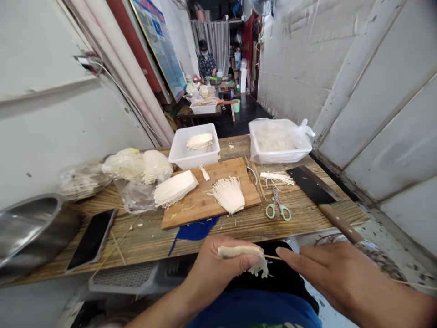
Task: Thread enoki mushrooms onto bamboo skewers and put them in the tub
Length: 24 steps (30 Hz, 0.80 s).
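Note:
My left hand [215, 269] is closed around a small bunch of enoki mushrooms [246, 257], held over my lap in front of the table. My right hand [327, 273] pinches a thin bamboo skewer [273, 258] whose tip meets the bunch; its far end runs off right past my wrist. On the wooden cutting board [208, 200] lie a fanned enoki bunch [228, 194] and a larger block of enoki [175, 187]. A white tub [180, 150] behind the board holds one enoki bundle.
Green-handled scissors [278, 207], a cleaver [319, 191] and loose skewers [257, 180] lie right of the board. A bag-lined white tub [280, 141], bagged enoki [136, 166], a phone [92, 238] and a steel bowl [27, 228] stand on the table. A person sits far back.

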{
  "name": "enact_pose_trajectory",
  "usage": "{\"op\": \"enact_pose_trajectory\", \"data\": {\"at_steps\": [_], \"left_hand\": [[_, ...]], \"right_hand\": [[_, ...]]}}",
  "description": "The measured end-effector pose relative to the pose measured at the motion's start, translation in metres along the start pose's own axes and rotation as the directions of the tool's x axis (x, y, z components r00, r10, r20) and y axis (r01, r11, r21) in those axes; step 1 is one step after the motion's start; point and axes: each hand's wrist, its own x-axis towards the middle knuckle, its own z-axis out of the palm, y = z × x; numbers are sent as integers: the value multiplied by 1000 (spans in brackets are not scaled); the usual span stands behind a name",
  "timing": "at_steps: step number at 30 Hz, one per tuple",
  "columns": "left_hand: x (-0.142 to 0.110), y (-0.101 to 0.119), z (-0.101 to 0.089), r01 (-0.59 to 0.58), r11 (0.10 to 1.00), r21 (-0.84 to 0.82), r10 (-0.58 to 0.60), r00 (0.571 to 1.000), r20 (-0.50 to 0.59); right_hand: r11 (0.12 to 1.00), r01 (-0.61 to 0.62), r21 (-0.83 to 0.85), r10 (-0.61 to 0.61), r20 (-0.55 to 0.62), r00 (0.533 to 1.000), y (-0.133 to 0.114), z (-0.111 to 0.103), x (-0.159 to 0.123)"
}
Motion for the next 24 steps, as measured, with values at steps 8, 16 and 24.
{"op": "enact_pose_trajectory", "data": {"at_steps": [8, 16, 24], "left_hand": [[-12, -8, 9, -16, 999, 38, 15, 999, 28], [-26, -18, 14, 26, 1000, 12, -27, 996, 82], [-28, -23, 17, 22, 1000, -12, -21, 994, 108]], "right_hand": [[979, -83, 185, 55, 152, 987, -8, 5, -13], [923, -91, 374, 9, 216, 976, -18, 4, -14], [908, -176, 380, 73, 270, 960, -23, 12, -20]]}}
